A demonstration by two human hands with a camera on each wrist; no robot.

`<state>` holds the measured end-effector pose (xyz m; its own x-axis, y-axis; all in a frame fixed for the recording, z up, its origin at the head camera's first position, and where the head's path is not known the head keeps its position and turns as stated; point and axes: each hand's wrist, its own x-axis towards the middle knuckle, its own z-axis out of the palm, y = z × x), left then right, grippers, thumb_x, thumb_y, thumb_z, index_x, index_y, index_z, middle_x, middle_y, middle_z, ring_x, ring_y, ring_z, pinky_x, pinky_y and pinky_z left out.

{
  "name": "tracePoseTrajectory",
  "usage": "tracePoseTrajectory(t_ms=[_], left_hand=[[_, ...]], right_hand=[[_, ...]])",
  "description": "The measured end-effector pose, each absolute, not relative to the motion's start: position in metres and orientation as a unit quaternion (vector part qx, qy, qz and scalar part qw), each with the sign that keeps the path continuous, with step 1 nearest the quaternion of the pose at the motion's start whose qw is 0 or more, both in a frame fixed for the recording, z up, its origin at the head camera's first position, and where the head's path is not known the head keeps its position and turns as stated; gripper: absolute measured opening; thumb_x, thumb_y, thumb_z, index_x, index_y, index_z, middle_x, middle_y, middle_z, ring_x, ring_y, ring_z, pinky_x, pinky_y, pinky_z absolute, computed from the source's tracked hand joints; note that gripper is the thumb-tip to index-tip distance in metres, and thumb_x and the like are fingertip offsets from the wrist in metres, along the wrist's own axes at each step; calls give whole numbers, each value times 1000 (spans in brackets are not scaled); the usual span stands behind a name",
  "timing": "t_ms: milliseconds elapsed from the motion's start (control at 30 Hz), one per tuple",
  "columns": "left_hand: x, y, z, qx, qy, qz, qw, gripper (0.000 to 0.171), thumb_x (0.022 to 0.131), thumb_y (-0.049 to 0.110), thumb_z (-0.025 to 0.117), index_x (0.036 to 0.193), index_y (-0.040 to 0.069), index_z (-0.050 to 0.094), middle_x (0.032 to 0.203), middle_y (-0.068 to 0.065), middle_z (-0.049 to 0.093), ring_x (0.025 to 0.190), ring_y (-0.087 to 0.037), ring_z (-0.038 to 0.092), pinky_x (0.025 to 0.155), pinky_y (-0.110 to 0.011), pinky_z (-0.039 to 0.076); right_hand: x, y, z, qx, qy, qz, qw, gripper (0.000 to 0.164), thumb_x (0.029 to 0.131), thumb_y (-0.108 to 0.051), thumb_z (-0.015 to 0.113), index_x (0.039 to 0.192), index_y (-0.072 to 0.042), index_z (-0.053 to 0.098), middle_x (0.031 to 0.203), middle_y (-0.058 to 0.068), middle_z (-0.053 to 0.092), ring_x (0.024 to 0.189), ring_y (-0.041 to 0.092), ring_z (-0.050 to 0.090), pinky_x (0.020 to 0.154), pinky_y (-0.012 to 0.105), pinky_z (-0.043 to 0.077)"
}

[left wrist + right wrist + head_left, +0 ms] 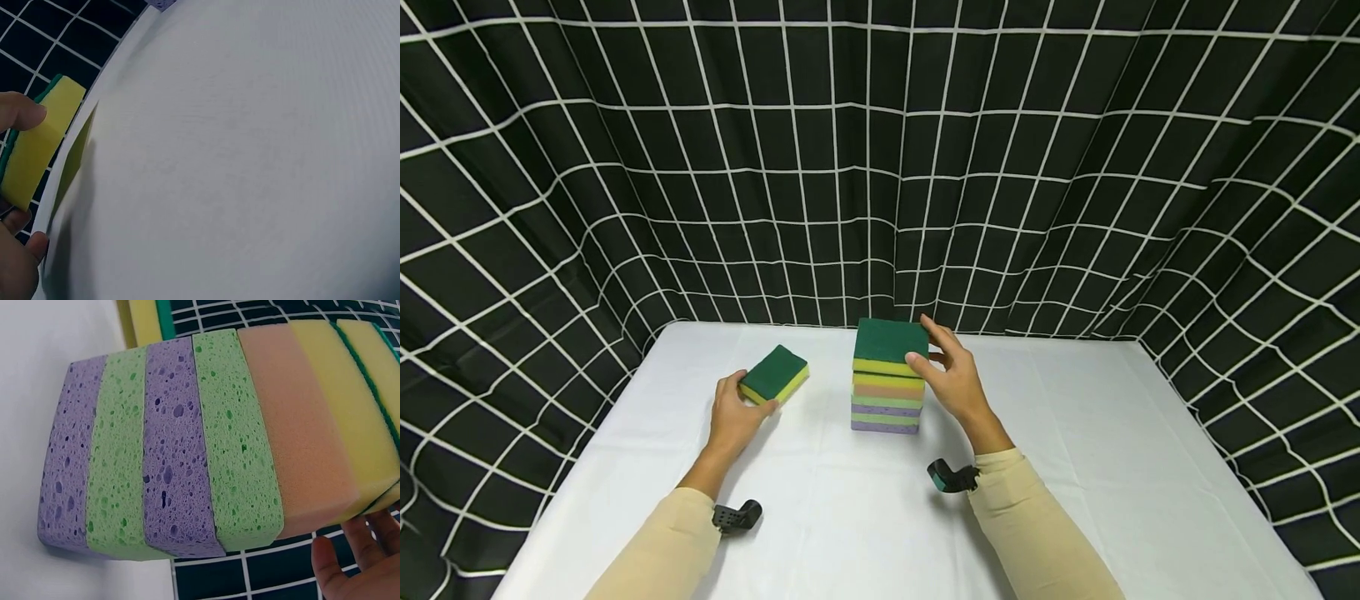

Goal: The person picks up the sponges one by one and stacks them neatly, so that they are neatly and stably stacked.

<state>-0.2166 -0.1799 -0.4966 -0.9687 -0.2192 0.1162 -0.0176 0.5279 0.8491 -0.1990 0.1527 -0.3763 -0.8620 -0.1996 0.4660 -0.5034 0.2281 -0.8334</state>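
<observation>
A yellow sponge with a green scouring side (775, 373) is gripped at its near end by my left hand (735, 417), green side up. The left wrist view shows my thumb on its yellow part (53, 128). To the right stands an upright stack of sponges (886, 408), purple and light green below, orange and yellow above. My right hand (953, 375) is at the stack's right side, thumb and forefinger at the near and far edges of the green-topped top sponge (891, 340). Other right fingers (365, 540) show beside the upper layers in the right wrist view.
A white cloth (820, 517) covers the table. Black curtains with a white grid (880, 167) surround its back and sides. Below the held sponge, the left wrist view shows another yellow surface (75, 159); I cannot tell what it belongs to.
</observation>
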Motion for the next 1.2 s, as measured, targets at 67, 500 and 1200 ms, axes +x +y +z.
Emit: tracePoseTrajectory(t_ms=[67,500,1200], left_hand=[[-215,-182,-494,66,-867,-481,111,81,78,14,79,142,-6,34,132,-22,37,125,-38,38,106,-48,29],[-205,-198,-469,32,-858,-488,160,81,77,13,80,142,-5,37,132,-20,39,118,-35,41,94,-47,38],[-195,-201,-419,-46,-838,-503,207,79,75,6,79,142,-3,39,128,-17,42,116,-30,43,89,-41,38]], right_hand=[[-199,153,-376,229,-773,577,131,59,92,-2,62,144,7,37,136,25,44,122,35,45,95,45,42],[-199,152,-376,230,-771,579,130,59,92,-3,62,144,7,37,136,26,44,122,38,43,96,52,40],[-199,151,-374,226,-778,572,128,59,92,-3,63,144,6,37,136,25,44,123,38,44,96,52,40]])
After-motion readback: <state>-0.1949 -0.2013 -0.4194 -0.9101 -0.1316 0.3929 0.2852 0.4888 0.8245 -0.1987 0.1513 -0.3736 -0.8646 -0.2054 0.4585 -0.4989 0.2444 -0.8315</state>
